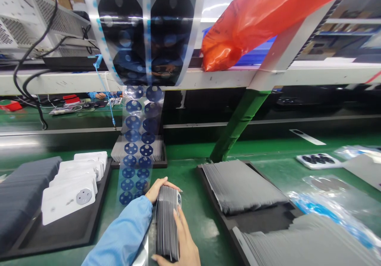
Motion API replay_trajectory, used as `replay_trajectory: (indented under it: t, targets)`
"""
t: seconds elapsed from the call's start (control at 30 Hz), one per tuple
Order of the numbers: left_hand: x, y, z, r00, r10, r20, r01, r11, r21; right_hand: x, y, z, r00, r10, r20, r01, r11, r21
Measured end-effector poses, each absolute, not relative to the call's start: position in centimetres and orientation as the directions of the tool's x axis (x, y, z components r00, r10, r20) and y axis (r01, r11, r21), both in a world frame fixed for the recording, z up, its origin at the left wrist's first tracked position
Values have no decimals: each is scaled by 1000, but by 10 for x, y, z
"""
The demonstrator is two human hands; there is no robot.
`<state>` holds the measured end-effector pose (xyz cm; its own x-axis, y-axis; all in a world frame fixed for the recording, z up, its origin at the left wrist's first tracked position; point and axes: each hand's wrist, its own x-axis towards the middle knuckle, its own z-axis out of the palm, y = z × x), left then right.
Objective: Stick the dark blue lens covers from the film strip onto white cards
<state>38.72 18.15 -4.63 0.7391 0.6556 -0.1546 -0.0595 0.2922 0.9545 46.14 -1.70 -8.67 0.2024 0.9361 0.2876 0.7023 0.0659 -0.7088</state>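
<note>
A stack of thin grey panels (pixel 167 226) stands on edge on the green tabletop, low in the middle of the head view. At its far end my left hand (pixel 159 187), in a light blue sleeve, is closed round the stack. My right hand (pixel 187 238) grips its near right side, thumb at the near end and fingers along the edge. Part of a pale panel face with dark round spots (pixel 179 198) shows at the stack's right side. Beside my left forearm hangs a clear strip of dark blue round stickers (pixel 130 148).
To the left, a black tray (pixel 59 234) holds white plates (pixel 68 198) and dark grey panels. Another black tray (pixel 241 218) at the right carries grey panels (pixel 244 186). A green-wrapped post (pixel 238 123) rises behind; an orange bag (pixel 226 47) hangs over the shelf. Plastic film (pixel 324 210) lies far right.
</note>
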Motion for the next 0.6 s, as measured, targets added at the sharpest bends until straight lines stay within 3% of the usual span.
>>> replay_trajectory:
  t: [0.17,0.3,0.47,0.6]
  targets:
    - [386,184,-52,758,624,-193,-58,359,931,463,-17,-86,211,930,302,691,77,-719]
    - [385,184,-52,770,606,-198,-69,388,919,466,-17,-82,209,951,228,667,33,-745]
    - [385,182,-49,776,593,-216,-75,426,902,482,-15,-76,67,991,115,633,47,-773]
    - [387,180,-50,769,597,-228,-77,441,894,492,-12,-69,15,993,119,641,82,-763]
